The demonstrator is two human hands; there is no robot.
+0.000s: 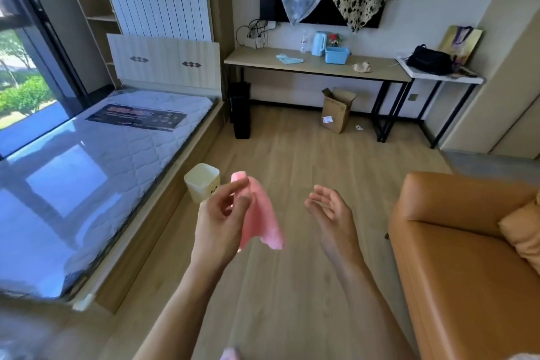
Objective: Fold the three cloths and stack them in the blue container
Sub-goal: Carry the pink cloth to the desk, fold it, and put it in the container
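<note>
My left hand (222, 213) pinches a pink cloth (264, 216) that hangs loose in the air above the floor. My right hand (330, 207) is beside it, fingers apart, holding nothing. Far across the room, a blue container (336, 55) stands on the long desk (292, 67). A light blue cloth (289, 58) lies crumpled on the desk to its left. A beige cloth (361, 66) lies crumpled to its right.
A bare mattress (102, 161) fills the left. An orange sofa (467, 257) is at the right. A cream bin (201, 181) stands on the floor near my left hand. A cardboard box (337, 111) and a black bin (241, 109) sit under the desk.
</note>
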